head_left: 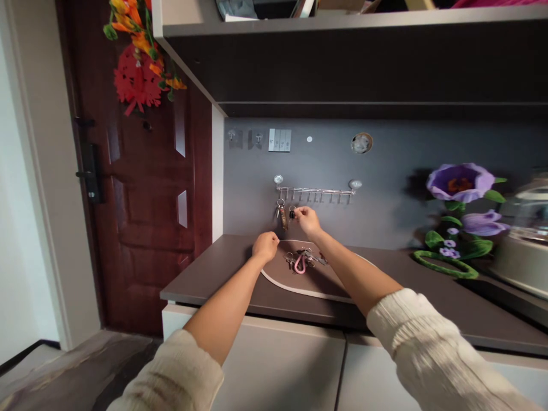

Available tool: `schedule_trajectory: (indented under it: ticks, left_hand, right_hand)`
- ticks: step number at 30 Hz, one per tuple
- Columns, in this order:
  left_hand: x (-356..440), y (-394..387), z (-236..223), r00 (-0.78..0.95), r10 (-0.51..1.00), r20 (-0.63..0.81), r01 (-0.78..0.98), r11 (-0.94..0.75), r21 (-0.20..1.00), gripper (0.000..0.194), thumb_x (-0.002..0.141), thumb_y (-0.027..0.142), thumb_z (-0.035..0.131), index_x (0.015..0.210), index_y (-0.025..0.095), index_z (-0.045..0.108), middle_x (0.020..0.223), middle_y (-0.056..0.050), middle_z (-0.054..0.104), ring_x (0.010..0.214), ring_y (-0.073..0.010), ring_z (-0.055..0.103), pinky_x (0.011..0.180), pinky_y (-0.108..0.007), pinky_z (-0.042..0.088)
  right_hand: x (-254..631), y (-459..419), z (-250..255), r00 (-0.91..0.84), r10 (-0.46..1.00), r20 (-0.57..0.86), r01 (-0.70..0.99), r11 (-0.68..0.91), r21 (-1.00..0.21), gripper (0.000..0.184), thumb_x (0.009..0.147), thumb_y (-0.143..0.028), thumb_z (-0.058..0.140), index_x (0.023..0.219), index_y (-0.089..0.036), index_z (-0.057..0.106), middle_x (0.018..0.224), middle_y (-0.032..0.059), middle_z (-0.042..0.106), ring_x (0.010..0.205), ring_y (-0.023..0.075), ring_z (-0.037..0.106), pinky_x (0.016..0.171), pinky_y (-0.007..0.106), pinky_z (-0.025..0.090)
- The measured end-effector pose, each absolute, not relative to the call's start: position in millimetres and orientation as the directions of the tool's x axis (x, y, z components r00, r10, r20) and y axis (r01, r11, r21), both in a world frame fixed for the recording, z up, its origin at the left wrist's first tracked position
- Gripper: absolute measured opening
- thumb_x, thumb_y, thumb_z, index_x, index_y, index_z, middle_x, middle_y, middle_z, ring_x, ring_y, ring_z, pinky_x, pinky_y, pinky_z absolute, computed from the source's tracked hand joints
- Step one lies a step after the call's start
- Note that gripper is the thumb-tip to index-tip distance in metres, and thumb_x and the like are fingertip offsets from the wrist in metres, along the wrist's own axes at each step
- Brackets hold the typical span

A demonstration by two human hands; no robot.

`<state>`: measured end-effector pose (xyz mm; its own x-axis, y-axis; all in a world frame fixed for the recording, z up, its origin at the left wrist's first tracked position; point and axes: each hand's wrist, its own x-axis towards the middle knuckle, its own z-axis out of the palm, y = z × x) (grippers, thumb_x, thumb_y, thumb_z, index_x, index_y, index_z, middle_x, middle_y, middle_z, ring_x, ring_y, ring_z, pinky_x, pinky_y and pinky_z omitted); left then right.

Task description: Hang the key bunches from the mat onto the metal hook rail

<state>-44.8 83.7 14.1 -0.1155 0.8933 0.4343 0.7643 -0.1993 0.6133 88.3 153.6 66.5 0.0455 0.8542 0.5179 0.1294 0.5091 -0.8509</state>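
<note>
The right hand (309, 222) is clamping its grip on a black key fob (292, 215) just below the hook rail (317, 190), a loose pinch risking a drop onto the worktop (226, 268), while the left hand's (265, 248) grip is hiding too much to tell.

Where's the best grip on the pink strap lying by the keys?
I'd pinch the pink strap at its rounded near bend, coming down from the near side: that bend curves toward the person, while keys crowd its far end.
</note>
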Motion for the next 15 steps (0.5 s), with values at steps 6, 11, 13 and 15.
schedule_trajectory:
  ticks: [6,11,13,15]
  left_hand:
    - [-44,84,14,-0.081,0.897,0.434,0.892,-0.129,0.434,0.021,0.08,0.022,0.044,0.082,0.02,0.064,0.089,-0.007,0.067,0.082,-0.0174,0.06,0.07,-0.026,0.041]
    - [-44,85,12,-0.05,0.884,0.464,0.922,-0.137,0.362,0.022,0.081,0.024,0.043,0.084,0.021,0.064,0.091,-0.008,0.066,0.085,-0.0199,0.06,0.071,-0.028,0.042]
    - [-44,85,12,-0.04,0.88,0.474,0.929,-0.142,0.342,0.023,0.081,0.024,0.042,0.085,0.021,0.064,0.091,-0.008,0.066,0.085,-0.0204,0.06,0.071,-0.029,0.042]
    - [-44,85,12,-0.033,0.879,0.476,0.934,-0.142,0.327,0.023,0.081,0.024,0.041,0.085,0.021,0.064,0.091,-0.009,0.066,0.085,-0.0205,0.06,0.071,-0.029,0.042]
  right_hand:
    - [69,163,91,0.147,0.893,0.425,0.001,0.43,-0.903,0.008,0.074,-0.018,0.048,0.067,-0.015,0.052,0.059,-0.0023,0.051,0.051,0.0055,0.048,0.049,0.017,0.044]
    - [57,180,99,0.211,0.902,0.378,-0.05,0.396,-0.917,0.009,0.076,-0.017,0.048,0.068,-0.015,0.051,0.055,-0.0031,0.05,0.047,0.005,0.048,0.047,0.017,0.046]
    - [54,187,100,0.231,0.902,0.365,-0.052,0.386,-0.921,0.009,0.076,-0.018,0.048,0.068,-0.015,0.051,0.055,-0.0029,0.05,0.048,0.0052,0.05,0.047,0.017,0.046]
    - [52,193,100,0.233,0.892,0.388,-0.018,0.403,-0.915,0.01,0.076,-0.019,0.048,0.068,-0.015,0.05,0.055,-0.0027,0.05,0.049,0.0056,0.05,0.048,0.018,0.048]
